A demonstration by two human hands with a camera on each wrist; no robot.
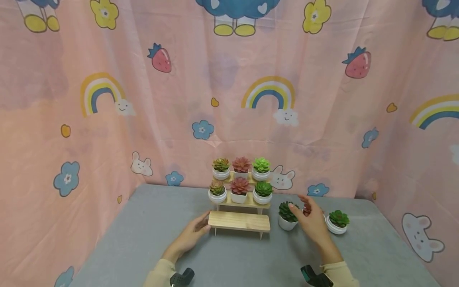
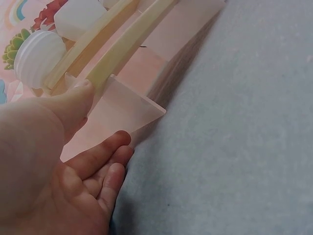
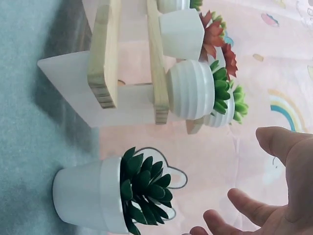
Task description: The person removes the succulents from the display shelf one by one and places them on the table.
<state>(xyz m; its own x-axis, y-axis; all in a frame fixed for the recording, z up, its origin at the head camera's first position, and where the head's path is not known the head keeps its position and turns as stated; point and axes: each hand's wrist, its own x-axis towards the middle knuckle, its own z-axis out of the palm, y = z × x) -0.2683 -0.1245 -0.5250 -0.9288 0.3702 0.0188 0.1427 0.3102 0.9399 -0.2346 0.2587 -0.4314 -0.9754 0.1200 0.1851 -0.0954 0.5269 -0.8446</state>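
Observation:
A three-tier wooden display stand (image 1: 239, 221) on clear supports holds potted succulents on its upper two tiers; the lowest tier is bare. My left hand (image 1: 191, 235) is at the left end of that lowest tier. In the left wrist view, its thumb (image 2: 80, 95) touches the board's end, and the other fingers lie loosely bent beside the clear support (image 2: 124, 105). My right hand (image 1: 313, 221) is held by a dark green succulent in a white pot (image 3: 90, 196), its fingers spread and holding nothing. Behind this hand a reddish succulent (image 1: 307, 210) is mostly hidden.
Farther right on the grey tabletop (image 1: 150, 215) stands a green succulent in a ribbed white pot (image 1: 338, 221). Red succulents (image 1: 239, 185) fill the middle of both upper tiers, with green and yellowish ones at the sides. A patterned pink curtain (image 1: 229, 59) hangs behind the table.

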